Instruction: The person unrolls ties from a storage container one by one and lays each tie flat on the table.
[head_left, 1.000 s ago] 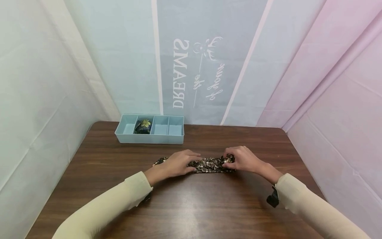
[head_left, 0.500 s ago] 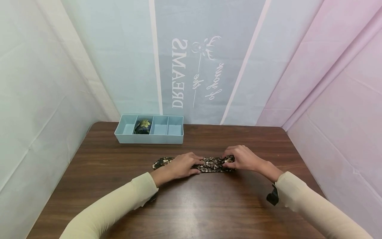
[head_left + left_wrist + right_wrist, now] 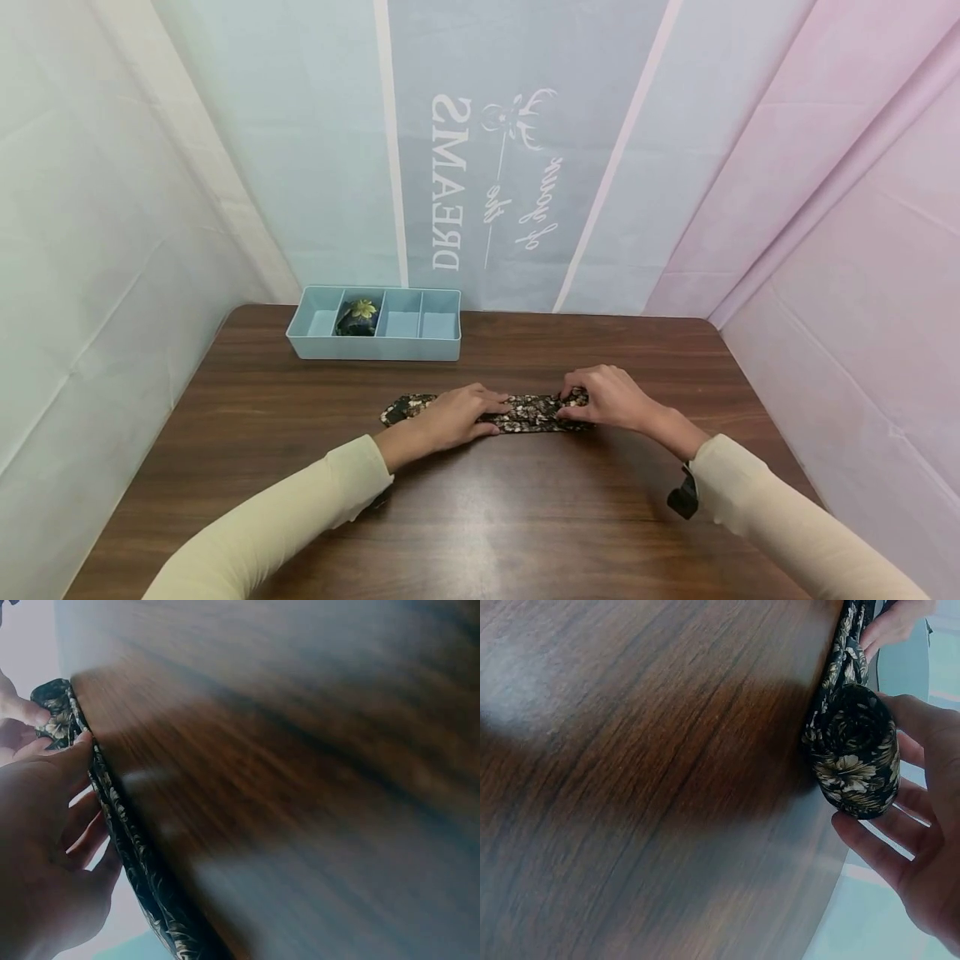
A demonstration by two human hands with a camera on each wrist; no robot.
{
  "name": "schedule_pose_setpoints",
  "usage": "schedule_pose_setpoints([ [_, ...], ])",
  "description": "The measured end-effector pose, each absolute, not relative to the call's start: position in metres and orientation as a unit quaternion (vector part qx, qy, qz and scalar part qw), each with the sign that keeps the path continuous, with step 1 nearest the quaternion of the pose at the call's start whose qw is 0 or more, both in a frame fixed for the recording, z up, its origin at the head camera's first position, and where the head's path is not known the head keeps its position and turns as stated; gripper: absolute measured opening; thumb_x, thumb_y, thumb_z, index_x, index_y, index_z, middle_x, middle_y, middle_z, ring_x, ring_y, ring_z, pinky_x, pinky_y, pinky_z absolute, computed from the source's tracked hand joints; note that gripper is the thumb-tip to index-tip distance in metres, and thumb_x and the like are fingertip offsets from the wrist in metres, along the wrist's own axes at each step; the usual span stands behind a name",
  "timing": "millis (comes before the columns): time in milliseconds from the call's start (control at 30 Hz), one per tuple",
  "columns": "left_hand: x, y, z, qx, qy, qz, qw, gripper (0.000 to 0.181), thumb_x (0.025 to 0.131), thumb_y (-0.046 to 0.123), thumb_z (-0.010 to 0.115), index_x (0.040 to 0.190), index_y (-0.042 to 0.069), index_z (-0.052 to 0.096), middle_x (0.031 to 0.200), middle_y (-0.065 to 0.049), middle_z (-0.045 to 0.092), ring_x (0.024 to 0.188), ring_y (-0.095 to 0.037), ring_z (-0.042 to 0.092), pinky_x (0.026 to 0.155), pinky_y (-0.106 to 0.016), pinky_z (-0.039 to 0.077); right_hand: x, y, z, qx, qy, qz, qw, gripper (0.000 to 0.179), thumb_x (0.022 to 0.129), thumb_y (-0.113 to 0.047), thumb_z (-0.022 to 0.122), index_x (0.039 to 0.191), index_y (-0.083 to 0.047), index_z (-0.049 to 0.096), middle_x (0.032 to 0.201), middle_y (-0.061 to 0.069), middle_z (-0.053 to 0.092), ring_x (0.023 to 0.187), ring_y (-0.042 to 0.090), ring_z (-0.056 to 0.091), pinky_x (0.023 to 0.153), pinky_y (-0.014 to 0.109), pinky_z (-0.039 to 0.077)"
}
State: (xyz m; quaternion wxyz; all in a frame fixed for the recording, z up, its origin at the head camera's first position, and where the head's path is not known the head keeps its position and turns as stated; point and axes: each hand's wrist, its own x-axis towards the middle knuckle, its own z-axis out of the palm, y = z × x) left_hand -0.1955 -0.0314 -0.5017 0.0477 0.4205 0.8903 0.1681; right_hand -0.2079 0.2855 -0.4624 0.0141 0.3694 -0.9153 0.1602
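A dark floral cloth [image 3: 532, 414], folded into a long narrow strip, lies across the wooden table. Its right end is wound into a roll [image 3: 855, 757], whose spiral side shows in the right wrist view. My right hand [image 3: 611, 398] grips this roll, thumb on the near side and fingers round the far side. Over the strip's middle, my left hand [image 3: 453, 417] rests with fingers extended, pressing the cloth to the table. The strip's left end shows past the left hand, while part of the middle is hidden beneath it.
Behind the cloth, toward the back left, stands a light blue box [image 3: 375, 348] with several compartments. One compartment holds a dark bundle [image 3: 358, 318] with a yellow flower print. A printed curtain [image 3: 495, 283] hangs at the table's [image 3: 480, 517] back edge.
My left hand has slid slightly right along the strip, uncovering more of its left end. The right hand stays at the roll with only slight finger movement.
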Motion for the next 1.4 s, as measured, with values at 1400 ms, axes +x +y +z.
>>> schedule_pose_setpoints([
  [1400,-0.187,-0.089,-0.501,0.419,0.884,0.204,0.047,0.044,0.103,0.034,0.072,0.144,0.019,0.068,0.153,-0.003,0.06,0.13,-0.024,0.062,0.102,-0.049,0.058,-0.2,0.297,-0.466,0.372,-0.903,0.214,0.008,0.014,0.09,-0.029,0.087,0.086,-0.028,0.074,0.078,-0.016,0.069,0.054,-0.003,0.047,0.048,0.018,0.037],
])
